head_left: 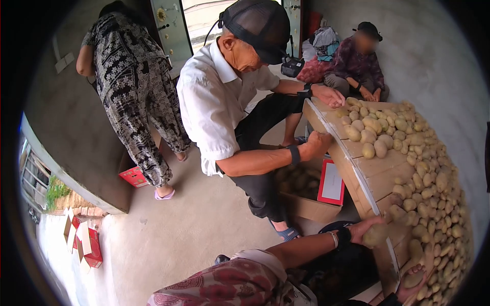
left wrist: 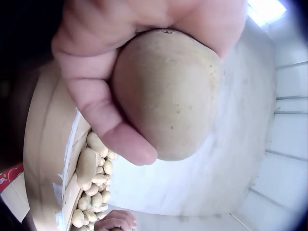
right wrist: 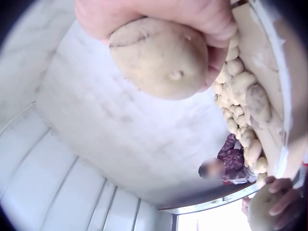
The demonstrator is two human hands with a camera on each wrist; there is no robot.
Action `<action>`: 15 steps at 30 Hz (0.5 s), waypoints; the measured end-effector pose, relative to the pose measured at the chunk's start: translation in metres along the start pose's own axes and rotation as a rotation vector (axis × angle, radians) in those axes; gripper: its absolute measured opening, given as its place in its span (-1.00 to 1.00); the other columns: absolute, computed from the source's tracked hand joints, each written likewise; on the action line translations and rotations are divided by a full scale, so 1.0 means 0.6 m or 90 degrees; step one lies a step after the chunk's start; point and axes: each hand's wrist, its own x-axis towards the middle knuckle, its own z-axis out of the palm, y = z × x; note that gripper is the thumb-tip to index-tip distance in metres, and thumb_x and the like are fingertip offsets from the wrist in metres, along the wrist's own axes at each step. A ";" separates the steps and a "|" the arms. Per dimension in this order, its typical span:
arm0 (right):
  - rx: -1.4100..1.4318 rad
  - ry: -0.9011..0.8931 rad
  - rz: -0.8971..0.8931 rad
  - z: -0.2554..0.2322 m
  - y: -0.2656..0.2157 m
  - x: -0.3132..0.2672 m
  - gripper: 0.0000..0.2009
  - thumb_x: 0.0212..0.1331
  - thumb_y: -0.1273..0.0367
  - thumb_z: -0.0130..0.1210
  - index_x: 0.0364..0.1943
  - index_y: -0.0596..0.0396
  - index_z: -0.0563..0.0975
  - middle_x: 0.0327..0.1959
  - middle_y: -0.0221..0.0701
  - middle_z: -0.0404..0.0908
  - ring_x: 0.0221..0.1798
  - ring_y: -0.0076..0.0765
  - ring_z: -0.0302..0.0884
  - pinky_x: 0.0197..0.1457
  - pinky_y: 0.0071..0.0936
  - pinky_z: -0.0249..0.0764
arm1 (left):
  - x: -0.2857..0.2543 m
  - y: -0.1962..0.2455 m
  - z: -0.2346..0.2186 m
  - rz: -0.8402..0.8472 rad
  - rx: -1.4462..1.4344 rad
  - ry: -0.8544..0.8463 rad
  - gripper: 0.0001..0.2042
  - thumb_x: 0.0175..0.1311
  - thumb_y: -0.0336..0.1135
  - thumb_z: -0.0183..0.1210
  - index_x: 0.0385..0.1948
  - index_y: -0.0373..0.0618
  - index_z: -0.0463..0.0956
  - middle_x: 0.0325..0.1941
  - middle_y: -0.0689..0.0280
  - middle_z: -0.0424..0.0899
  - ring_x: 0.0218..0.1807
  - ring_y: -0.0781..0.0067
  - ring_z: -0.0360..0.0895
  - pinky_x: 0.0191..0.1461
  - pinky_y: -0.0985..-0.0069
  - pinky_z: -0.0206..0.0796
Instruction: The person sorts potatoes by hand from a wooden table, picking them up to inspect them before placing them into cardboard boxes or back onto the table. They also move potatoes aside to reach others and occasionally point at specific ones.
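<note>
My left hand (head_left: 360, 229) grips a large potato (head_left: 375, 236) at the front edge of the wooden table (head_left: 380, 178). In the left wrist view its fingers curl around one side of that smooth, pale potato. Lower right in the head view, my right hand (head_left: 407, 292) holds another potato (head_left: 413, 279) over the table's near corner. The right wrist view shows this second potato (right wrist: 161, 60) with a crease and a small knob on its skin. A spread of many loose potatoes (head_left: 434, 199) lies beside both hands.
Across the table corner sits a person in a white shirt (head_left: 204, 97), hands at the table edge. An open carton (head_left: 311, 206) with potatoes stands on the floor below. Another person (head_left: 357, 66) sits by the far wall; one more (head_left: 132, 86) bends over at left, near red boxes (head_left: 92, 247).
</note>
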 end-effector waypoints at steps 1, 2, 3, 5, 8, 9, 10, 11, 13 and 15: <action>0.000 -0.006 0.008 -0.037 -0.009 0.013 -0.83 0.24 0.36 -0.20 -0.21 0.16 0.32 -0.32 -0.36 0.29 -0.32 -0.43 0.27 -0.29 -0.54 0.30 | -0.004 -0.001 -0.016 0.002 -0.005 0.007 -0.52 0.10 0.21 -0.02 -0.21 -0.02 0.47 -0.33 0.34 0.58 -0.41 0.34 0.58 -0.55 0.44 0.36; 0.003 -0.013 0.014 -0.066 -0.016 0.021 -0.83 0.24 0.35 -0.20 -0.21 0.16 0.32 -0.33 -0.36 0.29 -0.33 -0.43 0.27 -0.30 -0.54 0.31 | -0.003 -0.002 -0.034 0.003 -0.018 -0.004 -0.50 0.09 0.22 -0.02 -0.20 -0.03 0.46 -0.32 0.32 0.59 -0.40 0.32 0.59 -0.53 0.44 0.38; 0.006 -0.017 0.023 -0.076 -0.014 0.027 -0.83 0.25 0.35 -0.21 -0.21 0.15 0.32 -0.34 -0.37 0.28 -0.34 -0.43 0.27 -0.31 -0.53 0.31 | -0.006 0.005 -0.040 0.000 -0.027 -0.016 -0.48 0.08 0.23 -0.02 -0.18 -0.05 0.46 -0.30 0.29 0.60 -0.39 0.30 0.59 -0.51 0.44 0.40; 0.019 -0.014 0.059 -0.096 -0.011 0.033 -0.83 0.25 0.35 -0.22 -0.21 0.15 0.31 -0.35 -0.37 0.28 -0.36 -0.44 0.27 -0.33 -0.53 0.31 | -0.009 0.016 -0.049 -0.007 -0.038 -0.038 -0.47 0.08 0.24 -0.02 -0.17 -0.05 0.45 -0.30 0.28 0.60 -0.38 0.31 0.60 -0.49 0.45 0.42; 0.032 0.010 0.064 -0.201 -0.012 0.035 -0.83 0.25 0.35 -0.22 -0.20 0.14 0.30 -0.35 -0.38 0.28 -0.36 -0.45 0.26 -0.32 -0.53 0.31 | -0.013 0.016 -0.052 -0.026 -0.058 -0.032 -0.45 0.07 0.25 -0.01 -0.14 -0.06 0.44 -0.28 0.24 0.61 -0.37 0.32 0.60 -0.46 0.46 0.45; 0.000 0.011 -0.008 -0.265 -0.014 0.037 -0.83 0.25 0.35 -0.22 -0.20 0.13 0.31 -0.35 -0.38 0.28 -0.35 -0.45 0.26 -0.31 -0.54 0.31 | -0.012 0.017 -0.050 -0.034 -0.059 -0.019 -0.45 0.07 0.25 -0.01 -0.14 -0.06 0.43 -0.27 0.24 0.61 -0.36 0.32 0.60 -0.45 0.46 0.46; -0.002 0.016 -0.006 -0.299 -0.016 0.040 -0.83 0.25 0.35 -0.22 -0.20 0.13 0.31 -0.35 -0.38 0.28 -0.35 -0.45 0.26 -0.31 -0.54 0.31 | -0.011 0.018 -0.048 -0.041 -0.059 -0.007 -0.44 0.07 0.25 -0.02 -0.13 -0.06 0.43 -0.27 0.23 0.61 -0.36 0.33 0.60 -0.45 0.46 0.46; 0.010 0.012 -0.008 -0.335 -0.019 0.041 -0.82 0.24 0.34 -0.21 -0.18 0.13 0.31 -0.35 -0.38 0.29 -0.34 -0.45 0.27 -0.29 -0.55 0.31 | -0.005 0.010 -0.048 -0.037 -0.049 -0.005 -0.44 0.07 0.26 -0.02 -0.12 -0.06 0.43 -0.25 0.22 0.61 -0.33 0.33 0.60 -0.44 0.46 0.46; 0.028 0.006 -0.010 -0.351 -0.015 0.043 -0.81 0.24 0.33 -0.19 -0.17 0.12 0.31 -0.34 -0.39 0.30 -0.33 -0.46 0.27 -0.26 -0.55 0.31 | 0.004 -0.001 -0.050 -0.033 -0.034 0.001 -0.43 0.07 0.26 -0.02 -0.11 -0.07 0.43 -0.23 0.22 0.60 -0.31 0.33 0.60 -0.43 0.46 0.46; -0.017 0.036 -0.042 -0.349 -0.021 0.042 -0.77 0.22 0.30 -0.16 -0.12 0.11 0.32 -0.32 -0.39 0.31 -0.29 -0.47 0.28 -0.21 -0.56 0.31 | 0.012 -0.011 -0.051 -0.042 -0.026 -0.013 -0.42 0.08 0.27 -0.02 -0.09 -0.07 0.42 -0.21 0.22 0.60 -0.26 0.32 0.59 -0.39 0.45 0.46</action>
